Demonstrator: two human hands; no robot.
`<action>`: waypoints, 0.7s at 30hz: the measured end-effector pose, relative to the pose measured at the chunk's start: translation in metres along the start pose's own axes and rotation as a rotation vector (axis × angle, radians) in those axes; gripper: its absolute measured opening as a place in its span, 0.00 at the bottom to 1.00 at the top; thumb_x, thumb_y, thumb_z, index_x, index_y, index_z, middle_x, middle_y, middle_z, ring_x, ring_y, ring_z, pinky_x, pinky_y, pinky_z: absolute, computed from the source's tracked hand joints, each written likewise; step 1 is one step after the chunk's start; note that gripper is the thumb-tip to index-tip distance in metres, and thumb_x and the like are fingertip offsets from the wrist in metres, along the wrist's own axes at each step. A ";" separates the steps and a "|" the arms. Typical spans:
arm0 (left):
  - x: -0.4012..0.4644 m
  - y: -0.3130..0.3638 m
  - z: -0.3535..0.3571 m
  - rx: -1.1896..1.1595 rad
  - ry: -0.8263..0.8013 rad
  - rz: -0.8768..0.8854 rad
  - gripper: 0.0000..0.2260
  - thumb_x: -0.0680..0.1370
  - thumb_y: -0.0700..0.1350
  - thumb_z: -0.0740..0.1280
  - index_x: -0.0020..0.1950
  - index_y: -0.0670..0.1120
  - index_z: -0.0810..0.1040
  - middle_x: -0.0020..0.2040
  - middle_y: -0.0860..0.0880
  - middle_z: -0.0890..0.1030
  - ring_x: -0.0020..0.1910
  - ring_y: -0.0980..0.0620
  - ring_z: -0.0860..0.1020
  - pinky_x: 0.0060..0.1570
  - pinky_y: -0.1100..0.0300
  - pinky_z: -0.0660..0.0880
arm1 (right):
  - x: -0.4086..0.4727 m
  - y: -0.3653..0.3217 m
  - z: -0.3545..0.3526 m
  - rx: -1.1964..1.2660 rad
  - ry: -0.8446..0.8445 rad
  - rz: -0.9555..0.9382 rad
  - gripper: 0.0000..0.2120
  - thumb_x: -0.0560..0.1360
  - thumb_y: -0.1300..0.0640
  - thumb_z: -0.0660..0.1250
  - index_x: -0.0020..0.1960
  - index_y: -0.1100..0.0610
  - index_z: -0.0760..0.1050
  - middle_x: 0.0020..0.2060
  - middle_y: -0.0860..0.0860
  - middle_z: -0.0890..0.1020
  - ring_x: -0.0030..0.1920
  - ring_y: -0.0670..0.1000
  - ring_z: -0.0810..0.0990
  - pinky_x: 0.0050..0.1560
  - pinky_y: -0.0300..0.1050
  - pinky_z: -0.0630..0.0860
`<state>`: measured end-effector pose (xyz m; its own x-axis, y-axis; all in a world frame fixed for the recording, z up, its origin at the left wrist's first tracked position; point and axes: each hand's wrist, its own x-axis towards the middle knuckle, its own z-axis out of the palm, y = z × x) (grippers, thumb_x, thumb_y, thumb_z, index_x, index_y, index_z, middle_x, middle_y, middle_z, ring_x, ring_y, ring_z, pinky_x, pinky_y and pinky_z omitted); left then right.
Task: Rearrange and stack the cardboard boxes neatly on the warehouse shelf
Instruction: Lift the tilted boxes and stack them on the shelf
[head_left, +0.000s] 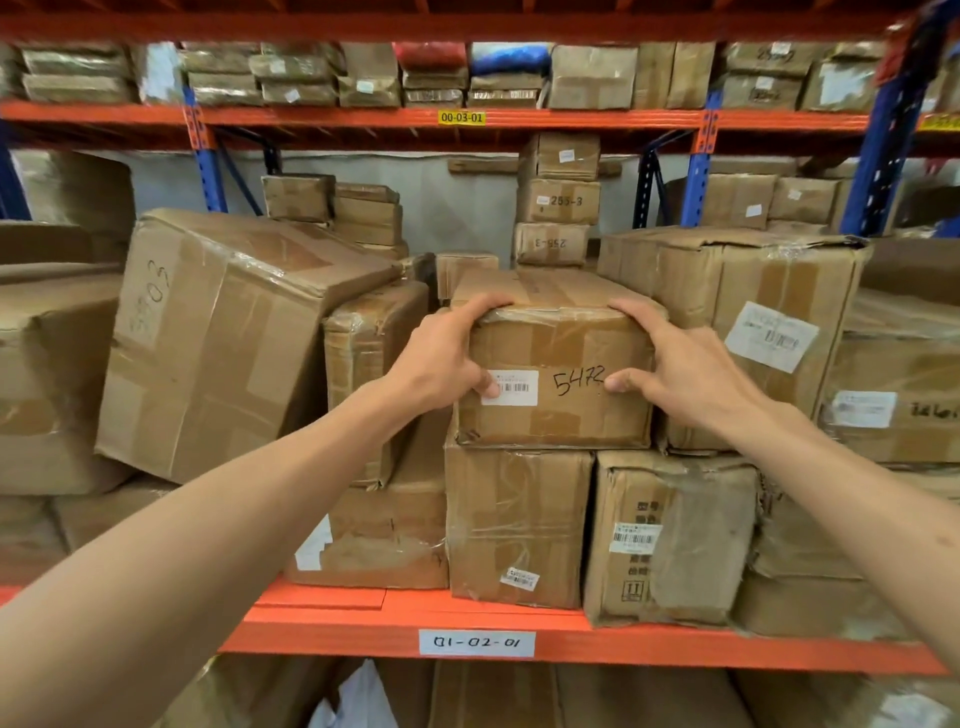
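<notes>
A taped cardboard box marked "5472" sits in the middle of the shelf, resting on a taller box below it. My left hand grips its upper left corner, fingers over the top edge and thumb on the front face. My right hand grips the upper right corner the same way. The orange shelf beam carries a white label "01-02-01".
A large tilted box leans at the left against a narrow upright box. A big box with a shipping label stands close on the right. Smaller boxes are stacked behind. The upper shelf holds several flat parcels.
</notes>
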<state>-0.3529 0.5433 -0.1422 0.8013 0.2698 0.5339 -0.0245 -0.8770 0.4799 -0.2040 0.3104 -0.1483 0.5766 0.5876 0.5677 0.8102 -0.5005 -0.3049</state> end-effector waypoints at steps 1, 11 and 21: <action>0.004 -0.001 0.002 0.001 -0.005 -0.001 0.44 0.63 0.38 0.82 0.74 0.58 0.69 0.67 0.44 0.75 0.65 0.43 0.73 0.66 0.45 0.72 | 0.001 0.002 0.001 0.003 0.019 -0.006 0.41 0.72 0.46 0.78 0.78 0.38 0.60 0.33 0.47 0.79 0.38 0.47 0.79 0.49 0.48 0.78; 0.008 -0.015 0.003 -0.002 -0.047 0.028 0.44 0.65 0.42 0.82 0.74 0.63 0.64 0.66 0.44 0.73 0.64 0.43 0.73 0.65 0.44 0.73 | 0.008 0.004 0.007 0.036 0.007 0.021 0.40 0.71 0.46 0.78 0.76 0.36 0.60 0.39 0.48 0.82 0.42 0.48 0.80 0.50 0.47 0.76; 0.011 -0.021 -0.001 0.000 -0.109 0.041 0.50 0.60 0.54 0.84 0.74 0.67 0.59 0.66 0.47 0.75 0.63 0.47 0.75 0.65 0.50 0.74 | 0.012 -0.012 0.007 0.088 -0.174 0.162 0.57 0.61 0.44 0.85 0.75 0.32 0.47 0.65 0.62 0.74 0.66 0.64 0.72 0.67 0.63 0.71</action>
<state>-0.3444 0.5652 -0.1455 0.8598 0.1892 0.4742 -0.0582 -0.8865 0.4590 -0.2058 0.3281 -0.1431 0.7029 0.6085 0.3684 0.7074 -0.5440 -0.4512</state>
